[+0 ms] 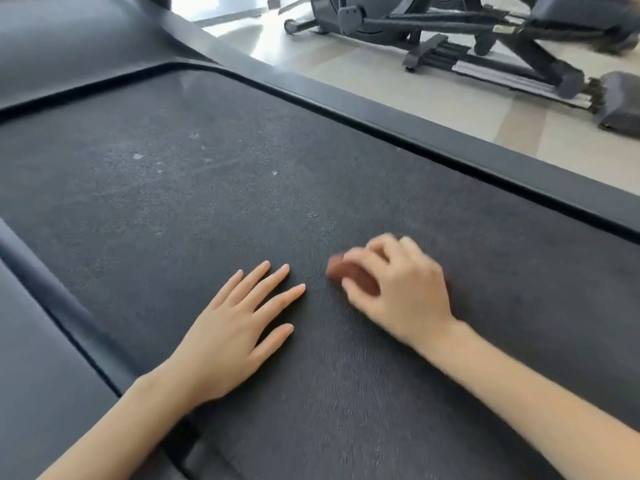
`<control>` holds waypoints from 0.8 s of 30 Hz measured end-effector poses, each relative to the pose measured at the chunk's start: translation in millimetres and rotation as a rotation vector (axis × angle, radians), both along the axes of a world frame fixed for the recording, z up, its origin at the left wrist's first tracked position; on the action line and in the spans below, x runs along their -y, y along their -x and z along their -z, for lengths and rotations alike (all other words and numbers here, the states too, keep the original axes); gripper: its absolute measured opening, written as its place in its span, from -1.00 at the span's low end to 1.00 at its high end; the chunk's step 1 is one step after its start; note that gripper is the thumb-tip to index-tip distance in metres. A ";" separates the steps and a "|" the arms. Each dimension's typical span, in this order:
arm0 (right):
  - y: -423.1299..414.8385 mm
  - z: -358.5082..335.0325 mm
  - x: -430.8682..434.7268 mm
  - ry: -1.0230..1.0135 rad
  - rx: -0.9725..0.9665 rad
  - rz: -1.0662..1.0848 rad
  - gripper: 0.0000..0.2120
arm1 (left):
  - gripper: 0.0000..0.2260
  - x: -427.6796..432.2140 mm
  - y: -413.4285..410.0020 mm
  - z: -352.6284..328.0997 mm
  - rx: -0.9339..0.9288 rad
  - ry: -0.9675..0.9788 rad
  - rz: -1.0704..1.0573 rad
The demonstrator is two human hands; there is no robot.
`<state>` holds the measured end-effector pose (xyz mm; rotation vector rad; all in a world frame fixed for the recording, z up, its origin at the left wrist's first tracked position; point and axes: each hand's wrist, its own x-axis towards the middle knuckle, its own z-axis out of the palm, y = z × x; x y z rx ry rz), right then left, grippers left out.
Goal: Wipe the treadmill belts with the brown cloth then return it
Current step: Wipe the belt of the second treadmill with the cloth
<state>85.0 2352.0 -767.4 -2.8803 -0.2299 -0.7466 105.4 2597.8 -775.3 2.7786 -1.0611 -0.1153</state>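
Two hands on treadmill belt [242, 188], left hand [225, 336] spread; brown cloth [351, 276] under right hand's [401, 296] curled fingers [367, 252]

Bright daylight from beyond the belt [207, 202]; glare on floor [249, 32] past it. Right hand [398, 289] motion-blurred. Wide-angle bend at edges.

We find the left grip [228, 327] lying flat on the treadmill belt [173, 202], toward its near end. The right grip [398, 289] is just to its right, near but apart, holding the cloth [349, 271] down on the belt. A side rail runs along each long edge, the left rail [52, 306] and the right rail [450, 140]. Beyond the right rail lies the floor [381, 84], where an exercise machine [485, 29] stands well behind. The motor cover [69, 46] sits past the belt's far end.
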 end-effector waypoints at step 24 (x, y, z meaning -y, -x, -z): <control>-126.0 -8.1 -49.8 -0.007 -0.090 0.056 -0.72 | -0.55 -74.3 9.9 -6.1 -0.033 0.027 -0.167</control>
